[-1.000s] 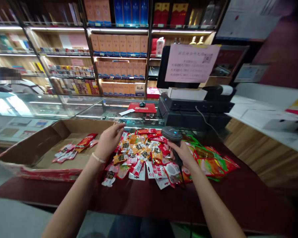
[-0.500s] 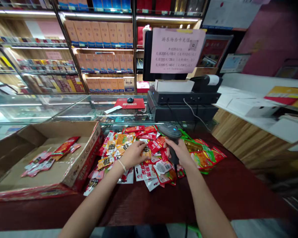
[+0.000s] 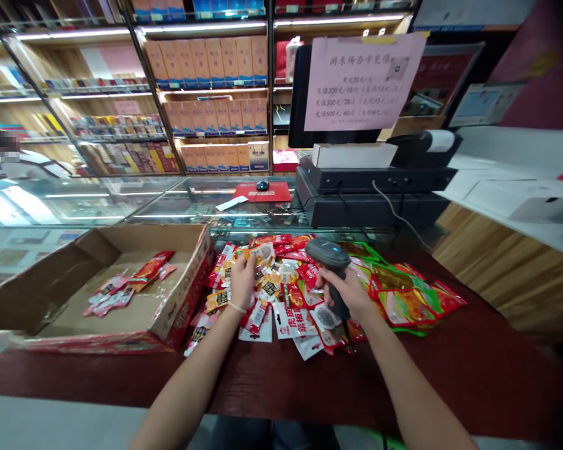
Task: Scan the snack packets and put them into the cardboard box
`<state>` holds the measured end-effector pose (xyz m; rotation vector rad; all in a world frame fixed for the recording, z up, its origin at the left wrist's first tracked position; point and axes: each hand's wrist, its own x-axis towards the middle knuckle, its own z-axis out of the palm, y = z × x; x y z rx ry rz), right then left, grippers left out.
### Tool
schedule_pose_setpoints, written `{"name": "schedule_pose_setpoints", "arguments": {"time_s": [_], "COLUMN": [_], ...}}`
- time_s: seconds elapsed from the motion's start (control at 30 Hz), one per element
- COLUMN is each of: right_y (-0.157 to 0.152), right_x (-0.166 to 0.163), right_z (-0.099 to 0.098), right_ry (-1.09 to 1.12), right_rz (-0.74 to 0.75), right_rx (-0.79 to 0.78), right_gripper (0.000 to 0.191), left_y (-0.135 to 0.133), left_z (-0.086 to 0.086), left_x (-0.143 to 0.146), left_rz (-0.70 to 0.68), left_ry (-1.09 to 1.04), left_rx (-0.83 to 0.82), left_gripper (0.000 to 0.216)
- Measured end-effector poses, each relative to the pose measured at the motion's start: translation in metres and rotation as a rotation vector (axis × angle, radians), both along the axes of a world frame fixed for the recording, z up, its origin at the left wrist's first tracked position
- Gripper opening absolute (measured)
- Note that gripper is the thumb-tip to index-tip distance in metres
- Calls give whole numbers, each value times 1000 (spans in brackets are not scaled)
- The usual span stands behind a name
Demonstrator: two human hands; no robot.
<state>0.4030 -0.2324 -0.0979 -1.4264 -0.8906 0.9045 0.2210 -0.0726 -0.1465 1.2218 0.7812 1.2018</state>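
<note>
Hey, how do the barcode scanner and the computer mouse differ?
The barcode scanner is held in the right hand; the computer mouse lies on a red mat. The barcode scanner is pistol-shaped and looks larger; the computer mouse is small and rounded. Both are dark.

Shop, stocked shelves [image 3: 216, 134], barcode scanner [image 3: 328, 253]

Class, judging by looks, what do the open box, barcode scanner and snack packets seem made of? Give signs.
Open box: cardboard, matte inside, given its plain brown, folded walls.
Barcode scanner: probably hard plastic, dark grey with a soft sheen on its smooth head.
Snack packets: likely thin plastic film, glossy, with bright highlights and crinkles.
</note>
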Motion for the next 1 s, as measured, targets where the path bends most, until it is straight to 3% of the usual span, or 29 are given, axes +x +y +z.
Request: {"name": "schedule_pose_setpoints", "arguments": {"time_s": [0.1, 0.27, 0.57, 0.77, 1.0], "right_y": [3, 4, 3, 0, 1], "right_x": [-17, -36, -41, -45, -43], "right_z": [-2, -13, -26, -18, -10], "right_ry": [-45, -119, -153, -135, -64], "right_rz": [84, 177, 239, 255, 209], "right_rx": [-77, -161, -145, -150, -157], "right_gripper": [39, 40, 41, 37, 41], "left_y": [14, 20, 18, 21, 21], "left_z": [2, 3, 1, -3, -6], "left_x": [-2, -5, -4, -2, -2], "left_rz": [-67, -86, -73, -158, -71], "left_ry": [-333, -562, -617, -591, -591], "left_rx": [-305, -477, -528, -548, -524], "left_gripper": [14, 13, 39, 52, 38]}}
